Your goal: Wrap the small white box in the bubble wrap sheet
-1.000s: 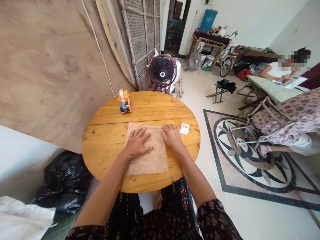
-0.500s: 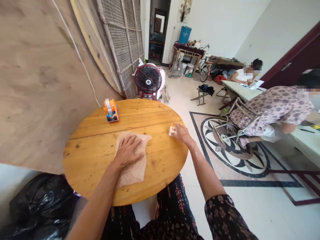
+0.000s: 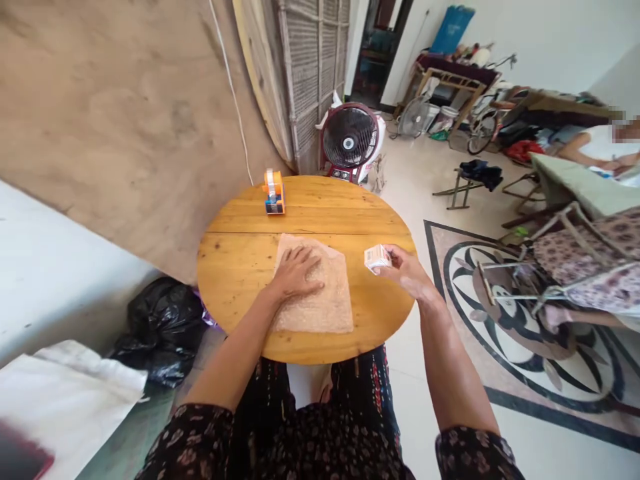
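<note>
On the round wooden table [image 3: 235,267] lies a sheet of translucent bubble wrap [image 3: 333,300]. My left hand [image 3: 299,273] rests on its upper left part, palm down with the fingers spread. At the table's right side my right hand [image 3: 407,270] grips a small white box [image 3: 376,258] between thumb and fingers, with one printed face showing. The box is to the right of the wrap, apart from it. An orange and blue tape dispenser [image 3: 275,193] stands near the far edge of the table.
Beyond the table stands a dark red fan [image 3: 350,141]. Black bags [image 3: 163,320] lie at the left. A folding stool [image 3: 463,187] is on the floor. Two people, partly visible, are by another table [image 3: 575,180] at the right.
My right hand has closed round the small box and lifted it from the table's right edge. The wrap now lies flatter and wider under my left hand. The view has shifted left.
</note>
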Action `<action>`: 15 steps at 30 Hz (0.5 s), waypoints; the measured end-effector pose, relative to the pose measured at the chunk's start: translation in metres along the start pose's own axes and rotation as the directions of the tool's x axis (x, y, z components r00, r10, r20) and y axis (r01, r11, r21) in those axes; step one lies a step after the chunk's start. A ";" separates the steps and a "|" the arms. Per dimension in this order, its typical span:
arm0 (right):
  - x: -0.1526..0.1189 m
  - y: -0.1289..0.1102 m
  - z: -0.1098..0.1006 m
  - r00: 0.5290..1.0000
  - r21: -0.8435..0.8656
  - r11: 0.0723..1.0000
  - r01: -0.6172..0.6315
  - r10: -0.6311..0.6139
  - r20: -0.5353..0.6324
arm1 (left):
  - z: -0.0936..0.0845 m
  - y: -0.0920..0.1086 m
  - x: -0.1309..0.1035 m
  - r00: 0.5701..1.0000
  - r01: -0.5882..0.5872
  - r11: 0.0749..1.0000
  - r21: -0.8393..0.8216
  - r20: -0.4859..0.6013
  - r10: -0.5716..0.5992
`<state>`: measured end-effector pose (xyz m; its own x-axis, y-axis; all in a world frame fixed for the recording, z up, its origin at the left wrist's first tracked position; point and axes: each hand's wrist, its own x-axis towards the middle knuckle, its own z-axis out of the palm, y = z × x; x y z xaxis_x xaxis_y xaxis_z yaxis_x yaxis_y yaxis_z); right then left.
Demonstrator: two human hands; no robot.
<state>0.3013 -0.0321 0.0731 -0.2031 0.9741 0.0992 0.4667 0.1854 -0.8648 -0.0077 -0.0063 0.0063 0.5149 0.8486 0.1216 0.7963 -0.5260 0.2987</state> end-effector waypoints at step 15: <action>0.013 -0.098 0.097 0.767 0.358 0.930 0.080 -0.287 0.574 | 0.004 -0.004 0.003 1.000 -0.016 1.000 0.023 -0.001 0.016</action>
<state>0.1693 -0.0501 0.1119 -0.7836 0.6199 0.0417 0.1095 0.2039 -0.9728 -0.0083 -0.0021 0.0018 0.5271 0.8402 0.1276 0.7951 -0.5406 0.2748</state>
